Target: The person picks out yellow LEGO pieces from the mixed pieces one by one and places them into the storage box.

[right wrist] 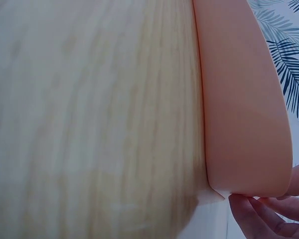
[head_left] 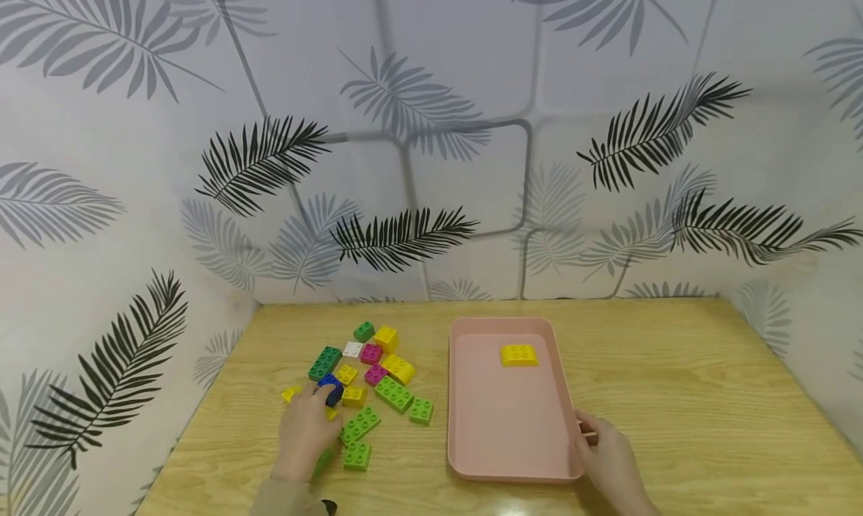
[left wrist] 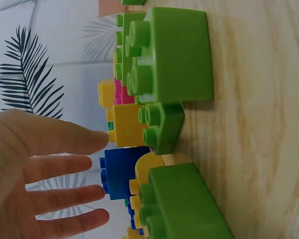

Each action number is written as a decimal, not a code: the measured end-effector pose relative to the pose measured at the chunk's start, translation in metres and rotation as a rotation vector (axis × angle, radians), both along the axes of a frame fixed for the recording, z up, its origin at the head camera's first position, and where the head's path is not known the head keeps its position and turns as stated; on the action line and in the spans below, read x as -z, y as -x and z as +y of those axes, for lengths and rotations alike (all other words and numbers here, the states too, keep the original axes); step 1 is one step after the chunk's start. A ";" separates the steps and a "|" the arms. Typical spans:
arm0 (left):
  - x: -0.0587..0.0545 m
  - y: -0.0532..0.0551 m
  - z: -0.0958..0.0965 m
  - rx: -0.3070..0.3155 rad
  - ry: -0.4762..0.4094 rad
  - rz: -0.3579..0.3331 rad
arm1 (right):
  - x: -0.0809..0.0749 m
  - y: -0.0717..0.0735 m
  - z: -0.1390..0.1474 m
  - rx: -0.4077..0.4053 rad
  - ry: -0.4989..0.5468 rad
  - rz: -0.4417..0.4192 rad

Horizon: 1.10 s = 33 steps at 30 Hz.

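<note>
My left hand (head_left: pixel 306 432) reaches over the scattered toy building bricks, nearest a blue brick (head_left: pixel 332 392). In the left wrist view its fingers (left wrist: pixel 65 199) are spread and fairly straight beside the blue brick (left wrist: pixel 125 173); whether they touch it I cannot tell. At the lower right corner of a pink tray (head_left: pixel 509 433), my right hand (head_left: pixel 610 460) grips the rim. The right wrist view has the curled fingers (right wrist: pixel 259 219) against the tray's outer wall (right wrist: pixel 246 109), the thumb partly hidden. One yellow curved brick (head_left: pixel 519 356) lies inside the tray.
Several loose bricks lie left of the tray: a light green brick (head_left: pixel 357 456), a dark green brick (head_left: pixel 325 362), a magenta brick (head_left: pixel 371 353), a white brick (head_left: pixel 353 349) and yellow ones. Behind the wooden table (head_left: pixel 681 396) hangs a leaf-patterned cloth (head_left: pixel 472 186).
</note>
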<state>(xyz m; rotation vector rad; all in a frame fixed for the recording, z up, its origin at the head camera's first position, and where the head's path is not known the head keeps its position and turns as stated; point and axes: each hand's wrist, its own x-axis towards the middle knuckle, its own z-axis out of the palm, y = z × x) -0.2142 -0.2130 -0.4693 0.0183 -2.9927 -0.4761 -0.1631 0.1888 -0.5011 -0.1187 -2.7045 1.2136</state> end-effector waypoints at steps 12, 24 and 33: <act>0.011 0.000 -0.005 -0.061 -0.014 -0.108 | 0.000 0.000 0.000 -0.001 0.005 -0.033; 0.019 0.001 -0.008 -0.054 -0.006 -0.075 | -0.001 -0.001 0.000 0.003 0.014 -0.027; 0.020 0.001 -0.007 -0.060 0.003 -0.080 | -0.001 -0.001 0.000 0.013 0.022 -0.012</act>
